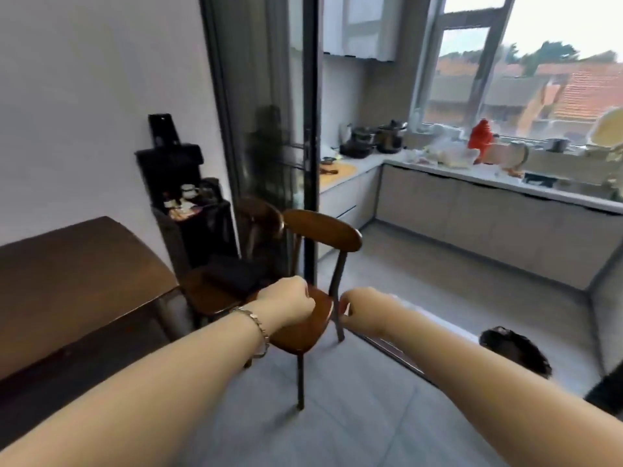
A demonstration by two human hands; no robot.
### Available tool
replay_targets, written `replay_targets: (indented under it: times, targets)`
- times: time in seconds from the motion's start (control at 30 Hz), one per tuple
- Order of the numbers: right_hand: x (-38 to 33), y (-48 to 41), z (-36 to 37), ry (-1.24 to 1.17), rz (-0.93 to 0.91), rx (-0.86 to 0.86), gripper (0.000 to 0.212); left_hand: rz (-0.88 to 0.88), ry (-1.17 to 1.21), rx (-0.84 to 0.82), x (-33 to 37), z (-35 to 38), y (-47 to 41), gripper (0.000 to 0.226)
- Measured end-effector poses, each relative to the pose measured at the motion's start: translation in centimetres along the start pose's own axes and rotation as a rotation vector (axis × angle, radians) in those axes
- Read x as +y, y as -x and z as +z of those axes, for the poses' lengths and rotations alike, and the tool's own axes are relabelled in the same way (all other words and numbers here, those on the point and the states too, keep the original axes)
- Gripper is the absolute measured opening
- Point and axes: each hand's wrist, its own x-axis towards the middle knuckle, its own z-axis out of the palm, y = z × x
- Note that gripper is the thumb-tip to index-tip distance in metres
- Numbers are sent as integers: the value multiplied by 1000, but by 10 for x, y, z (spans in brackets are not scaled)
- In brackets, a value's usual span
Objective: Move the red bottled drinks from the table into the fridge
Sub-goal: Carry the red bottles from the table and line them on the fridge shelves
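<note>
Left hand (286, 299) and right hand (354, 306) both clenched, empty, above a chair (323, 230); no red bottles in view, none on the surface (67, 264) left of them; likely heavy, slick, so grip mid-body.

L hand (287, 298), R hand (352, 306) above chair (312, 318).

No readable text, labels, brands or nos. anywhere; frame's too blurry, incl. the red item (481, 140) by the window on the kitchen counter.
</note>
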Motion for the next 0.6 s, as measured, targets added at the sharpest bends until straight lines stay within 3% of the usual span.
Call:
replay_targets:
  times: [0.13,0.17,0.2,0.6]
  targets:
    - [-173,-59,34,15,-250,-53,22,-253,10,109,-180,-57,36,24]
    - [-179,-60,34,13,-263,-62,21,-273,17,117,-186,-61,37,24]
    - [-243,-78,49,35,-356,-107,21,-372,30,156,-247,-79,58,24]
    - [-574,-191,127,184,-799,-198,19,-796,144,279,-545,-156,142,22]
